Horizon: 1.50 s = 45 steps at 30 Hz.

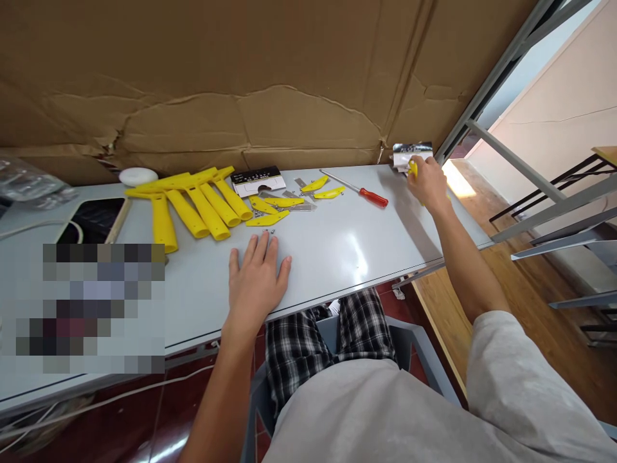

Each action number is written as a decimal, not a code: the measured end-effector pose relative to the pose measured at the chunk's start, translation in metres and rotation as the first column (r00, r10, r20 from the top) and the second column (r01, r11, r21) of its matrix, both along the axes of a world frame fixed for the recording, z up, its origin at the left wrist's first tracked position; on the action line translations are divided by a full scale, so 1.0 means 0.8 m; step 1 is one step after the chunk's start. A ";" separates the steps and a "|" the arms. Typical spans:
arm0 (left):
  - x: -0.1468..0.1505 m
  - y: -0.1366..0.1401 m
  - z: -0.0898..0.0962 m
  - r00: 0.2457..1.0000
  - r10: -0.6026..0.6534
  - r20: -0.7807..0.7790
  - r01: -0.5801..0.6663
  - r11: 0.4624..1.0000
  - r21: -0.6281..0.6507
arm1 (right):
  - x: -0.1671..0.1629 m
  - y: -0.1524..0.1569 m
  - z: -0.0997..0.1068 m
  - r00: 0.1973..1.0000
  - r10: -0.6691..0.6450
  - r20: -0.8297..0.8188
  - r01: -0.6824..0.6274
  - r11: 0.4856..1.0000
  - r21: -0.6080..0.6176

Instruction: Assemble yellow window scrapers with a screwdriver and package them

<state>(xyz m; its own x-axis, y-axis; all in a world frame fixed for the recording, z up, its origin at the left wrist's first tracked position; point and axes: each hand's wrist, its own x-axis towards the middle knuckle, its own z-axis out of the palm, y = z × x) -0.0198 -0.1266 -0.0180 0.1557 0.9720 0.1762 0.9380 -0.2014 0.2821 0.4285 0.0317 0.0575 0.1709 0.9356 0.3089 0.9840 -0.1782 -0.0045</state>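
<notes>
My left hand lies flat on the white tabletop with its fingers spread, holding nothing. Just beyond its fingertips are a few tiny screws. At the table's far right end, my right hand is closed around a yellow plastic scraper, mostly hidden by the fingers. A black-and-white card sleeve is right beside that scraper; whether they are joined I cannot tell. Between the hands are several yellow blade clamps, loose metal blades and a red-handled screwdriver.
Several yellow T-shaped scraper handles lie in a row left of centre, near a black-and-white blade box. A phone, a white round lid and clear plastic are farther left. Cardboard stands behind the table.
</notes>
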 end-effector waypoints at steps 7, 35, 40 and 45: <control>0.001 0.000 0.000 1.000 0.007 -0.018 -0.007 1.000 -0.004 | 0.011 0.033 -0.020 0.999 -0.037 0.031 0.042 0.986 -0.159; 0.006 -0.001 0.001 0.999 0.014 -0.043 -0.015 1.000 -0.010 | -0.004 -0.017 -0.038 0.999 -0.042 0.025 0.040 0.996 0.074; 0.006 0.000 0.001 0.998 0.026 -0.054 -0.027 0.999 -0.025 | -0.098 -0.065 -0.045 0.966 0.230 -0.113 -0.218 0.969 0.113; 0.003 0.001 -0.001 0.998 0.024 -0.066 -0.026 0.999 -0.032 | -0.184 -0.109 -0.062 0.803 0.533 -0.265 -0.524 0.844 0.111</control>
